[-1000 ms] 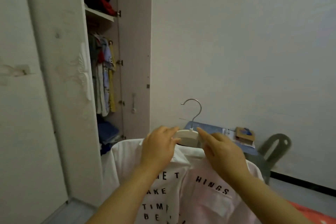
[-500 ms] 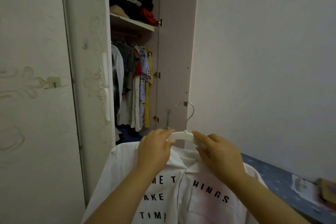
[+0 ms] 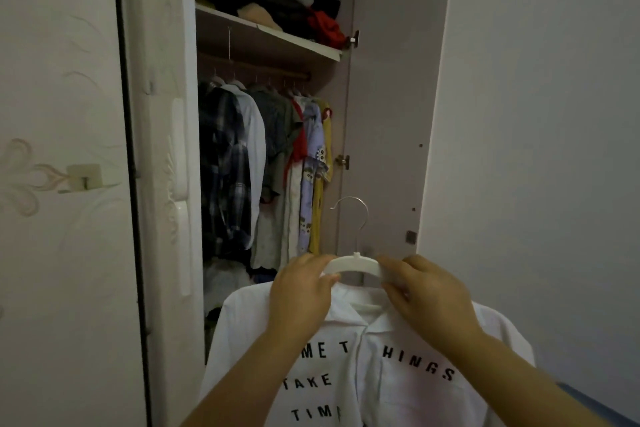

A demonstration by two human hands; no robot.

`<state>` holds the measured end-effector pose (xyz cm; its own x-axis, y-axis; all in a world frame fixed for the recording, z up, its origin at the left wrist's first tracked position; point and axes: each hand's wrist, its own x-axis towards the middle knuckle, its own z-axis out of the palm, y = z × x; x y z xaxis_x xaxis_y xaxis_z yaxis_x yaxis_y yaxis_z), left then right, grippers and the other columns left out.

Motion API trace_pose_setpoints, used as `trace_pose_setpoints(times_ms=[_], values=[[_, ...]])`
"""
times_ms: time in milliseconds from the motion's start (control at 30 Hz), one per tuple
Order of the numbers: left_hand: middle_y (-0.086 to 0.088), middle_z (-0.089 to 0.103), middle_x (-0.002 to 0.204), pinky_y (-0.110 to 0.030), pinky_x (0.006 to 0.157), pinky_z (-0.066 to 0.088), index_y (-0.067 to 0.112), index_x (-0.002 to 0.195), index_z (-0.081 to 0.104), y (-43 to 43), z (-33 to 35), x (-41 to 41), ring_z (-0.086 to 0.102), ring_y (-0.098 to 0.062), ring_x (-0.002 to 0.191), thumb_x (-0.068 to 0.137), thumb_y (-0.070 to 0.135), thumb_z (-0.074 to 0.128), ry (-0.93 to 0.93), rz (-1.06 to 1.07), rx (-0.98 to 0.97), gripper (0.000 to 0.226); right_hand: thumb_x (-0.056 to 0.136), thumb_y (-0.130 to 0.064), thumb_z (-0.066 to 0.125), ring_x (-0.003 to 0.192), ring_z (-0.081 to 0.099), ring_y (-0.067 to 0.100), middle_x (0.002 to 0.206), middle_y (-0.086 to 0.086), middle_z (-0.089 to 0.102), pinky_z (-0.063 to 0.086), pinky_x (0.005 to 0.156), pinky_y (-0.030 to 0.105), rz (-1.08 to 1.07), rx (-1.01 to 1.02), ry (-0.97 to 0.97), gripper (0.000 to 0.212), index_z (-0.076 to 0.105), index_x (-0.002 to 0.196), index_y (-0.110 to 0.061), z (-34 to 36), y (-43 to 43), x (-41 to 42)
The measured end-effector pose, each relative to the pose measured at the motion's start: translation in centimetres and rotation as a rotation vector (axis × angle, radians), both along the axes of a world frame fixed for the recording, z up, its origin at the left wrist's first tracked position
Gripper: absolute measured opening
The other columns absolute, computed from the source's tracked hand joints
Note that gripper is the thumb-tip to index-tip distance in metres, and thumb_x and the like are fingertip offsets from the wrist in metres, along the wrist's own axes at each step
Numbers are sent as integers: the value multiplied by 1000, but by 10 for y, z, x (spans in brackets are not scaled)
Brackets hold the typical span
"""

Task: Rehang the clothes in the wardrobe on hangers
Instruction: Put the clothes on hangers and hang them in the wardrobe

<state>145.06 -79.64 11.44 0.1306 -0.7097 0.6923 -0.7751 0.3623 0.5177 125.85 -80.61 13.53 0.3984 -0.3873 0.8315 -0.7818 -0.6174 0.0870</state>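
A white shirt [image 3: 398,378] with black lettering hangs on a white hanger [image 3: 353,262] with a metal hook, held up in front of the open wardrobe. My left hand [image 3: 299,295] grips the hanger's left shoulder. My right hand [image 3: 426,291] grips its right shoulder. The hook points up, below and right of the wooden rail [image 3: 263,73], where several shirts [image 3: 263,170] hang on hangers.
The wardrobe's shelf [image 3: 273,36] above the rail holds a heap of folded clothes. A closed wardrobe door [image 3: 62,184] is at the left, the open door panel [image 3: 384,114] behind the hook. A plain wall [image 3: 540,149] fills the right.
The view has swung left toward the wardrobe and come closer. Both hands have kept their hold on the hanger, and the blue table with the box has gone from view.
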Motion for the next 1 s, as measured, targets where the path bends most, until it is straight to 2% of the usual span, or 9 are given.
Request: trace_pose_setpoints(times_ms=[167,333,433,533,667,733,833,933,1000], values=[[-2,65,103,-25,77,37,18,113,67,-105,17,22,55,-19,95,87,19,63,15,32,-45,26,61,-7,84,44,53,20,64,1,60,39,33,26,9,-38,16,40,73,98,-17,19,-104,24],[-4,63,104,-23,72,33,18,115,66,-198,33,50,54,-20,96,88,20,61,-2,85,-48,27,58,-5,85,42,51,19,62,0,58,30,36,22,25,-24,12,44,73,100,-16,33,-203,53],[-3,62,107,-21,71,32,18,116,65,-254,40,79,53,-19,98,89,22,60,-4,146,-45,28,58,-7,86,41,52,20,60,1,58,32,34,24,69,-31,6,47,72,101,-18,40,-267,82],[-4,62,106,-31,81,41,19,115,65,-305,49,110,53,-21,98,88,20,59,-18,235,-68,27,56,-11,88,42,55,22,61,2,61,36,32,26,136,-59,10,47,73,100,-18,47,-329,113],[-1,63,101,-28,78,40,22,112,66,-363,66,150,53,-18,96,87,18,60,-24,353,-97,26,56,-15,89,47,59,20,66,0,63,40,35,28,284,-55,39,53,71,106,-21,64,-405,157],[2,62,99,-26,75,37,24,110,66,-383,75,172,53,-17,94,86,20,60,-36,418,-101,25,65,-20,84,57,62,20,75,-1,66,43,42,29,331,-51,87,54,67,116,-25,73,-440,180],[5,62,99,-25,77,39,26,111,66,-406,88,210,52,-14,94,87,22,60,-56,525,-128,26,91,-31,57,83,62,22,101,-2,62,44,63,30,433,11,142,51,41,139,-35,88,-484,222],[7,61,102,-22,77,38,28,114,64,-424,100,252,53,-12,96,88,23,60,-51,603,-131,28,95,-34,47,88,59,20,110,-4,57,42,66,28,499,-29,172,53,28,145,-36,98,-513,267],[6,61,107,-25,82,42,26,118,63,-438,110,279,54,-14,100,88,24,60,-55,649,-153,30,87,-31,62,75,61,16,99,-5,60,43,55,24,490,-113,214,56,42,139,-32,113,-524,296]])
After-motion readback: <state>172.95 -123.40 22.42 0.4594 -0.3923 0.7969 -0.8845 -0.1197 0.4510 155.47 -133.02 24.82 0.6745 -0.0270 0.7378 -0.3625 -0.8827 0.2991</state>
